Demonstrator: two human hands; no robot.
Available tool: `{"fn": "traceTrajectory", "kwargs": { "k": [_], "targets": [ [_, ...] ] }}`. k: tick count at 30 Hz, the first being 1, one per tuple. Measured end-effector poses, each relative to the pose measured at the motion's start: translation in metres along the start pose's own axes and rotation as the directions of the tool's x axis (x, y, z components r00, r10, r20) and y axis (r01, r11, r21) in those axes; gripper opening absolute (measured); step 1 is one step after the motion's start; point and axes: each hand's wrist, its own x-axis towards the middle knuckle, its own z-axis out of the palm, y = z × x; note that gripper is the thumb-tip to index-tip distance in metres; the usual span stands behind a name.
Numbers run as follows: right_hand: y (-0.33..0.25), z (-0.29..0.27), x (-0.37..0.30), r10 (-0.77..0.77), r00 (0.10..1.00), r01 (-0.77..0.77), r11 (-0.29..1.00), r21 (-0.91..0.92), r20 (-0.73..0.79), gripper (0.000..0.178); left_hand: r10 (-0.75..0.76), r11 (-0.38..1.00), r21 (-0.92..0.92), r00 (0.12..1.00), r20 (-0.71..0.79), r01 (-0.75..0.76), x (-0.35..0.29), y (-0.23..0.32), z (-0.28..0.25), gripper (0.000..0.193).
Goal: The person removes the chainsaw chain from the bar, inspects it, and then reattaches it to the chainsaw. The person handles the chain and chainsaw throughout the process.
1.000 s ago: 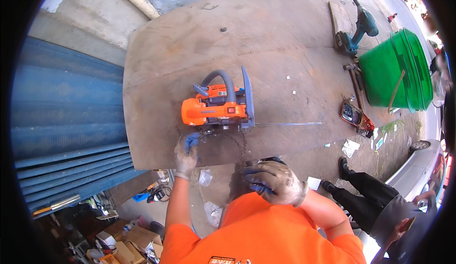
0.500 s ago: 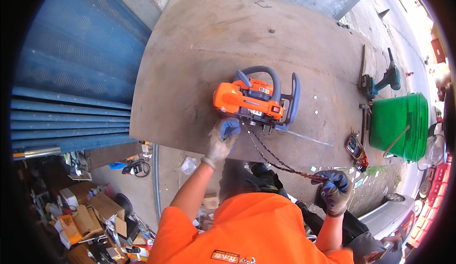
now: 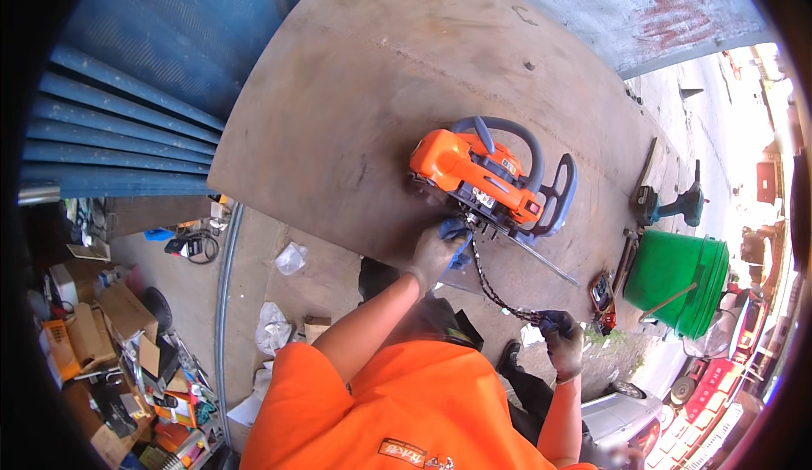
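Note:
An orange chainsaw (image 3: 474,178) with dark grey handles rests on the brown metal table, its thin guide bar (image 3: 545,260) extending toward the near right. A dark saw chain (image 3: 484,280) sags between my two gloved hands. My left hand (image 3: 441,250) is closed at the saw's near side, its fingers at the end of the chain beside the body; the fingertips are partly hidden. Off the table's near edge, my right hand (image 3: 563,347) grips the other end of the chain. Both gloves are pale grey with blue fingers.
To the right stand a green bucket (image 3: 677,280) and a teal cordless drill (image 3: 677,206). A red-and-black part (image 3: 603,301) and a hammer-like tool (image 3: 628,258) lie near the bucket. Boxes and clutter (image 3: 118,343) fill the floor at left, below blue metal panels (image 3: 127,123).
The view has turned, so the table and saw appear tilted. My left hand has moved in against the saw, and my right hand has come closer to it, letting the chain hang slacker.

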Motion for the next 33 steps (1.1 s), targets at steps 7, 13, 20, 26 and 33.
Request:
{"fn": "traceTrajectory", "kwargs": {
  "k": [7, 13, 20, 26, 33],
  "targets": [
    [-0.07, 0.024, 0.007, -0.33, 0.941, 0.337, 0.933, 0.125, -0.077, 0.022, 0.094, 0.986, 0.147, 0.991, -0.1, -0.078, 0.009, 0.014, -0.009, 0.019],
    [-0.105, 0.006, 0.002, -0.508, 0.851, 0.516, 0.766, 0.383, -0.13, 0.032, -0.05, 0.99, 0.132, 0.997, -0.06, 0.057, 0.008, 0.021, -0.005, 0.025],
    [-0.123, -0.02, 0.003, -0.568, 0.821, 0.516, 0.701, 0.493, -0.052, 0.031, 0.072, 0.963, -0.259, 0.997, -0.002, -0.07, 0.039, -0.038, 0.006, 0.036],
    [-0.121, -0.02, 0.008, -0.326, 0.945, 0.292, 0.879, 0.378, 0.027, 0.024, -0.013, 0.852, -0.519, 0.994, 0.109, 0.068, 0.025, -0.024, 0.007, 0.023],
    [-0.011, -0.053, 0.073, -0.026, 0.995, 0.057, 0.941, 0.335, -0.099, 0.023, 0.03, 0.898, -0.436, 0.997, -0.069, -0.057, 0.031, -0.03, 0.017, 0.017]
  ]
}}
